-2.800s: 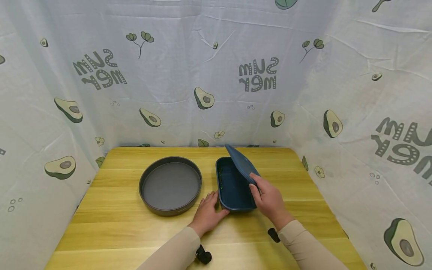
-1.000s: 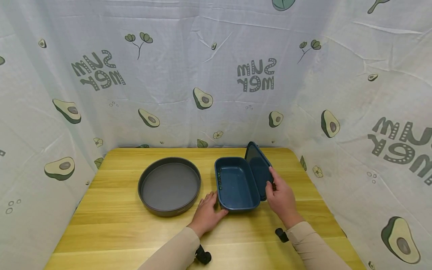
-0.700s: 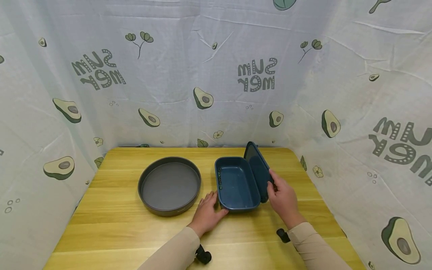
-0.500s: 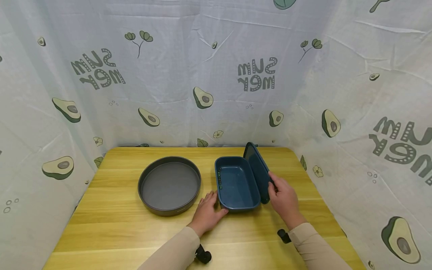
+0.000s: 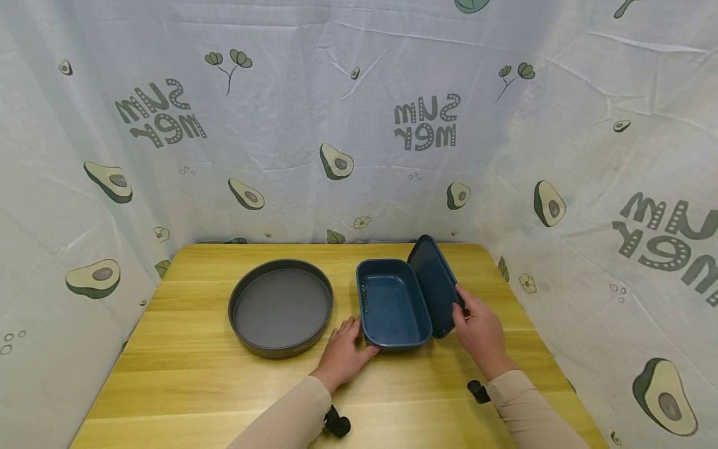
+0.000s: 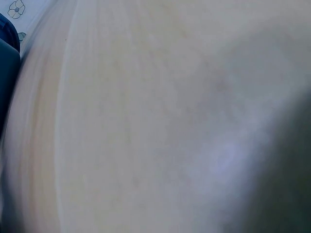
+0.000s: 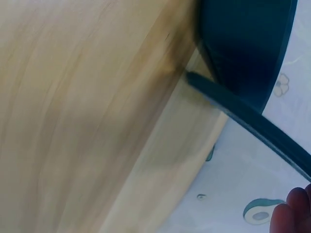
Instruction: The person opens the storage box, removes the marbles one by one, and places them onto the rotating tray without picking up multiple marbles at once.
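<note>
A dark blue rectangular box (image 5: 395,312) stands right of the table's middle, uncovered. A row of tiny green and dark pieces (image 5: 364,296) lies along its left inner wall. My left hand (image 5: 343,357) rests on the table at the box's near left corner, fingertips at its left side, thumb at the front. With my right hand (image 5: 482,330) I pinch the right edge of the blue lid (image 5: 434,287), which slants up beside the box's right wall. In the right wrist view the lid (image 7: 248,119) appears edge-on, with my fingertips (image 7: 286,213) at the lower right corner.
A round dark grey pan (image 5: 280,308) sits left of the box, close to my left hand. Behind the wooden table (image 5: 196,386) hangs a white curtain (image 5: 269,125) with avocado prints. Black wrist-camera pieces (image 5: 338,424) show below my sleeves.
The lid, earlier tilted over the box's right half, has swung out to its right side. Just lately my right hand has shifted slightly further right with it. The left hand stays put.
</note>
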Tool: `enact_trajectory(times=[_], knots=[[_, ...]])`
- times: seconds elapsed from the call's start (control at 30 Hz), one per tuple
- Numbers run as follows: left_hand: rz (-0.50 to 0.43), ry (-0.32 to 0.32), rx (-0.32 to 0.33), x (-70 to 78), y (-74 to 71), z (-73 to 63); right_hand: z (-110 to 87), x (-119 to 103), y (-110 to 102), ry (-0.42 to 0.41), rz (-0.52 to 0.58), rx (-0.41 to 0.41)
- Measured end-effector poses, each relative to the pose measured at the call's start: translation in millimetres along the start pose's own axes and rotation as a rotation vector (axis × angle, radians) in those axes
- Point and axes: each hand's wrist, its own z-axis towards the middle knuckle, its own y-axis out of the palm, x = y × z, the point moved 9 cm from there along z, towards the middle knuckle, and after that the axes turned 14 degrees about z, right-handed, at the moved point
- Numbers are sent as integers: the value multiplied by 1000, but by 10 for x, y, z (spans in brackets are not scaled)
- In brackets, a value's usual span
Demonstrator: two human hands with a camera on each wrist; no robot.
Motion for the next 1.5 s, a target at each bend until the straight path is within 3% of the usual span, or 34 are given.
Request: enact_trajectory(times=[0.7,1.5], knots=[[1,-1,4,5,-3,8,-50,264,-115,107,-56,-38],[2,-7,3,-9,17,5,-223,819,-96,328,-126,-222]])
